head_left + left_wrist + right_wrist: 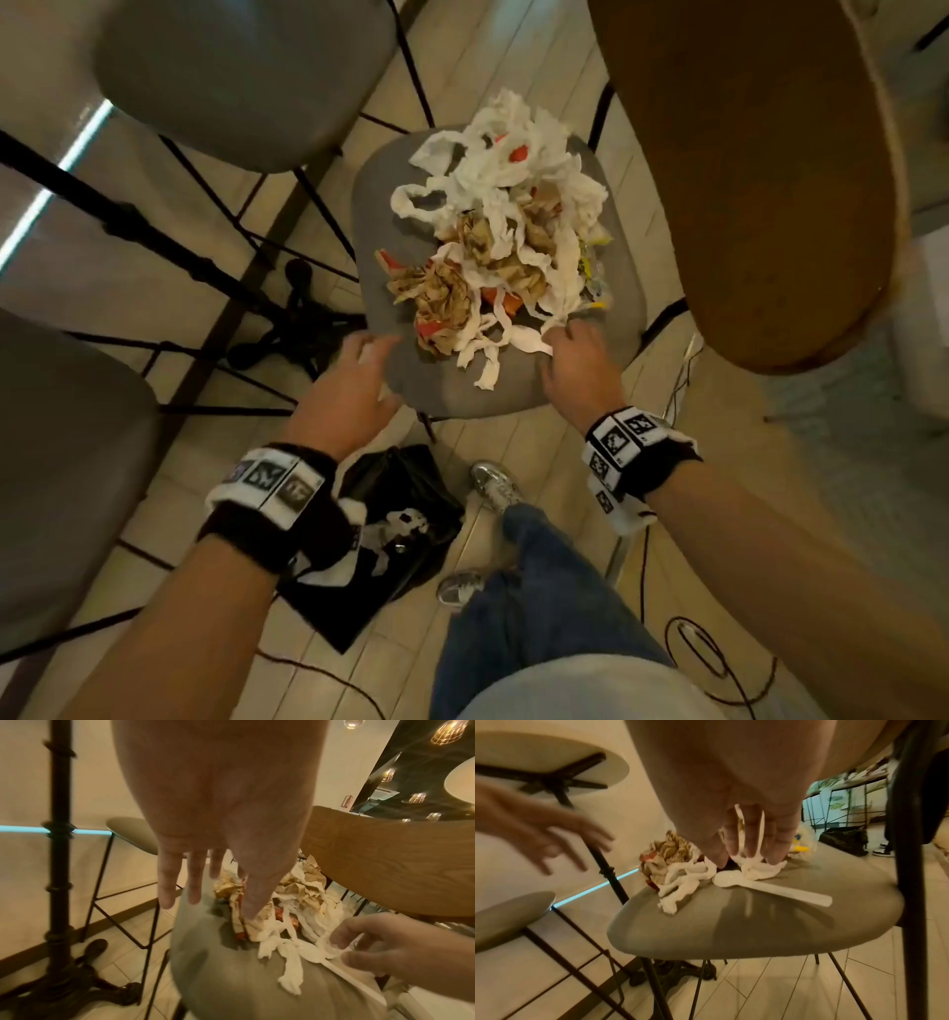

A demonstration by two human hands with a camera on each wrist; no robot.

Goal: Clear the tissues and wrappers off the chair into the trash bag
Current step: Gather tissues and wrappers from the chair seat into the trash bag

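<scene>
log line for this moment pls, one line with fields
left hand: open, above chair edge | right hand: gripping tissue strips | spoon: on seat | trash bag: on floor

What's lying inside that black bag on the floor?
Inside the trash bag some white tissues show through its open mouth. The left arm and the bag's folds cover the rest.

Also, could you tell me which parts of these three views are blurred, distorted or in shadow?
Head view: wide-angle bending at the edges, left hand slightly smeared. Left wrist view: right hand soft, palm near the lens out of focus. Right wrist view: left hand streaked by motion, finger shadows falling on the chair seat beside the plastic spoon.
</scene>
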